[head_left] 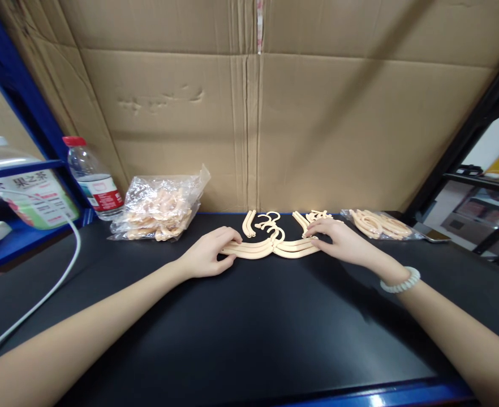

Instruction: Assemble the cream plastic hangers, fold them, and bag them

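Observation:
Several cream plastic clothes hangers (253, 250) lie side by side on the black tabletop, their hooks (275, 232) pointing away from me. My left hand (211, 252) is closed around their left ends, thumb on the near side and fingers on the far side. At the right ends, my right hand (338, 240) grips them between thumb and fingers. Just beyond are a small stack of loose hanger arms (248, 224), another stack (300, 221) by my right fingertips, loose hooks (270, 217) and small cream pieces (319, 215). My fingers hide the hangers' outer ends.
A clear bag of cream parts (160, 206) stands at the back left, near a red-capped bottle (94, 183). At the back right lie a bag of curved cream pieces (377, 224) and a flat phone-like object (433, 233). A white cable (65, 277) crosses the left side. Cardboard (181, 130) walls the back.

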The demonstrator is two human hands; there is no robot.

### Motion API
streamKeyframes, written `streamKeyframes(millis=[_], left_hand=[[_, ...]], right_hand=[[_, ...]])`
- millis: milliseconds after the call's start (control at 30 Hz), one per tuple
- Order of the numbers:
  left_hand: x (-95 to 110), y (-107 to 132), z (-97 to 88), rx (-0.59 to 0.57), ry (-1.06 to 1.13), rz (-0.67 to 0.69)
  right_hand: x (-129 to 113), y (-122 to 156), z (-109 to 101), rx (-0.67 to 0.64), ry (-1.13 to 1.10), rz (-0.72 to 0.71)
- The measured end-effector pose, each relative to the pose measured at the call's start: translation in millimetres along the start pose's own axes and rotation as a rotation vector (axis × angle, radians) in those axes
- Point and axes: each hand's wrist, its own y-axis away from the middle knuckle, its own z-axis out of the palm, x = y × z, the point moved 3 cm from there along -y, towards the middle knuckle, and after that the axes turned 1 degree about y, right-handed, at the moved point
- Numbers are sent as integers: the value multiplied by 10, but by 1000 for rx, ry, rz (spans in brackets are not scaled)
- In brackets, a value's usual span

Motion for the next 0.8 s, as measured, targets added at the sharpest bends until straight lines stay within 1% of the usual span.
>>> streamKeyframes(millis=[100, 300, 433, 600, 800], left_hand=[[-10, 1, -9, 6, -2, -15], [-25, -8, -14, 36, -24, -58], [-41, -13, -23, 73, -29, -93], [-72, -19, -30, 100, -18, -130], [-110, -22, -46, 121, 59, -210]], right_hand=[[51, 6, -6, 52, 12, 20], [115, 13, 16, 82, 2, 73], [115, 5, 16, 102, -8, 98], [109, 3, 15, 95, 2, 113], [53, -15, 32, 111, -8, 100]])
